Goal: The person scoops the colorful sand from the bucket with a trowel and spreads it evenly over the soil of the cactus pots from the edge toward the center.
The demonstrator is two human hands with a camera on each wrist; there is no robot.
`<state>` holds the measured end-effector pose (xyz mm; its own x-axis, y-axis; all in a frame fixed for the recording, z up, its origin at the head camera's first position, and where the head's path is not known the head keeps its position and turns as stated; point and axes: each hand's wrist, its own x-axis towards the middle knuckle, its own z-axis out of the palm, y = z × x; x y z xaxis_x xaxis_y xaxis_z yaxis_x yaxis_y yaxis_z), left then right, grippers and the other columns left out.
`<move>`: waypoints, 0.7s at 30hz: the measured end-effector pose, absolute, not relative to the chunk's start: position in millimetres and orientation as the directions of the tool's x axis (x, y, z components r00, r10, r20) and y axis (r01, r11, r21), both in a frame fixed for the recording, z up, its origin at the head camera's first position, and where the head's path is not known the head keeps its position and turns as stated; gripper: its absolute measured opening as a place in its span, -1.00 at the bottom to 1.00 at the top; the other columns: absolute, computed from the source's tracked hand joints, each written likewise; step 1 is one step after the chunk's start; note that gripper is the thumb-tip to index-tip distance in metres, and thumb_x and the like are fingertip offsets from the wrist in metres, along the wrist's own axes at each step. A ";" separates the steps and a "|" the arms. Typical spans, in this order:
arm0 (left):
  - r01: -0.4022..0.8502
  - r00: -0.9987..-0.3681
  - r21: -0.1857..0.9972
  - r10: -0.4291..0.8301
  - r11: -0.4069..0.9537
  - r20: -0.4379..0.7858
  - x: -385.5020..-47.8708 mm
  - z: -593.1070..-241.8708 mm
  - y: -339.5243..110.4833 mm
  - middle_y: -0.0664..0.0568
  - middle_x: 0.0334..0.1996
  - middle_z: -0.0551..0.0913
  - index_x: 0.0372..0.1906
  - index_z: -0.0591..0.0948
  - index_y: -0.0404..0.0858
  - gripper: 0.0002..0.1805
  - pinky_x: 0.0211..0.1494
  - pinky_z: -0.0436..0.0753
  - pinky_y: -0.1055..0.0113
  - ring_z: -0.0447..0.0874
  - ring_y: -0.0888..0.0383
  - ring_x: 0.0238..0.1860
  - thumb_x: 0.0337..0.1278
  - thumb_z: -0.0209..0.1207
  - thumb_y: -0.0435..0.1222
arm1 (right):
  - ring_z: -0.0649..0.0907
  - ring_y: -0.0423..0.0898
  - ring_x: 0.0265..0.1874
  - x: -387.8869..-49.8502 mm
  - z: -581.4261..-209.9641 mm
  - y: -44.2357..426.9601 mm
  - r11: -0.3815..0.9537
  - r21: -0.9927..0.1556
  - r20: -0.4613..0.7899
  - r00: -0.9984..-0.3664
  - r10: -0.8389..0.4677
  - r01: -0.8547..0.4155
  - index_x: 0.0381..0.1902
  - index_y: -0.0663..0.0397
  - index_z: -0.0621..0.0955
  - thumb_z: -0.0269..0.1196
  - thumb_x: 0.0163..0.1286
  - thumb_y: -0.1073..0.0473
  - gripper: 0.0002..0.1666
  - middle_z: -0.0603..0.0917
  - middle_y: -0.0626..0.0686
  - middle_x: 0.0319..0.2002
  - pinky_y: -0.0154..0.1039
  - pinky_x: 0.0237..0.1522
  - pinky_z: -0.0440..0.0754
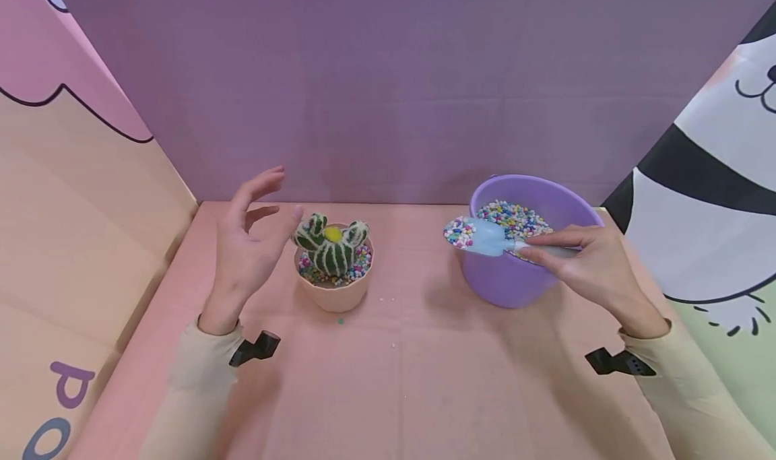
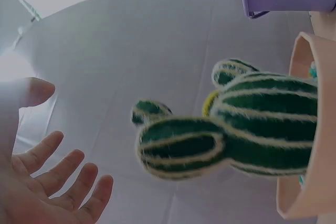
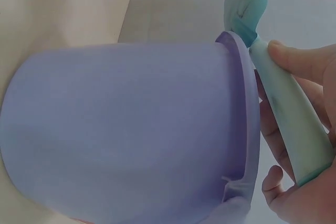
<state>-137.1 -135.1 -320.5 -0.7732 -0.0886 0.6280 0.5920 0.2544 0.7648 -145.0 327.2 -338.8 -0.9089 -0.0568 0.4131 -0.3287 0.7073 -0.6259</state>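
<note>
In the head view my right hand grips the pale handle of a light blue trowel, held over the near rim of a purple bucket. Colourful beads lie heaped in the trowel's tip, and more fill part of the bucket. The right wrist view shows thumb and fingers round the trowel handle. My left hand is raised just left of a green knitted-looking cactus, fingers spread and holding nothing. The cactus, with a yellow top, stands in a peach pot with beads around its base.
The pink tabletop carries a green bead and a few pale ones near the pot. A purple backdrop rises behind. Printed panels stand at both sides, the right one with a panda.
</note>
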 end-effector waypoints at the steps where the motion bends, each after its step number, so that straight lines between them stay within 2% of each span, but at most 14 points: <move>1: 0.583 -0.780 0.774 -0.096 0.249 0.618 -136.4 -321.6 -137.5 0.16 0.37 0.63 0.39 0.60 -0.30 -0.44 0.28 0.61 0.33 0.56 0.09 0.37 0.28 0.34 -0.46 | 0.66 -0.43 -0.46 -145.0 -338.9 326.0 0.702 -0.629 0.417 -0.907 -0.059 -0.335 -0.24 -0.05 0.91 0.71 0.06 0.17 -0.73 0.74 -0.48 -0.47 -0.53 -0.42 0.51; 4: 0.565 -0.792 0.789 -0.107 0.242 0.601 -135.1 -325.3 -143.8 0.17 0.37 0.63 0.40 0.58 -0.33 -0.43 0.28 0.61 0.37 0.56 0.18 0.35 0.28 0.33 -0.48 | 0.66 -0.43 -0.46 -144.9 -338.6 323.3 0.694 -0.633 0.421 -0.905 -0.066 -0.345 -0.24 -0.02 0.91 0.70 0.06 0.18 -0.73 0.74 -0.48 -0.47 -0.53 -0.42 0.51; 13: 0.530 -0.810 0.798 -0.105 0.287 0.576 -136.0 -343.8 -169.8 0.05 0.38 0.61 0.43 0.53 -0.40 -0.38 0.25 0.62 0.41 0.57 0.22 0.32 0.25 0.33 -0.52 | 0.67 -0.43 -0.43 -142.7 -336.3 315.4 0.696 -0.634 0.404 -0.912 -0.074 -0.338 -0.24 -0.06 0.92 0.68 0.11 0.14 -0.78 0.75 -0.46 -0.45 -0.57 -0.36 0.53; 21: 0.463 -0.866 0.844 -0.066 0.271 0.496 -141.9 -368.8 -184.6 0.19 0.31 0.63 0.40 0.55 -0.40 -0.44 0.23 0.65 0.49 0.60 0.31 0.27 0.31 0.29 -0.52 | 0.69 -0.50 -0.37 -143.3 -337.6 311.0 0.682 -0.624 0.434 -0.895 -0.104 -0.382 -0.26 -0.09 0.92 0.68 0.09 0.18 -0.78 0.77 -0.48 -0.42 -0.63 -0.28 0.55</move>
<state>-141.9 -184.6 -368.8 -0.8658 -0.0660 0.4960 0.4629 0.2709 0.8440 -143.3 311.0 -337.6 -0.8948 -0.1038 0.4341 -0.3817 0.6821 -0.6237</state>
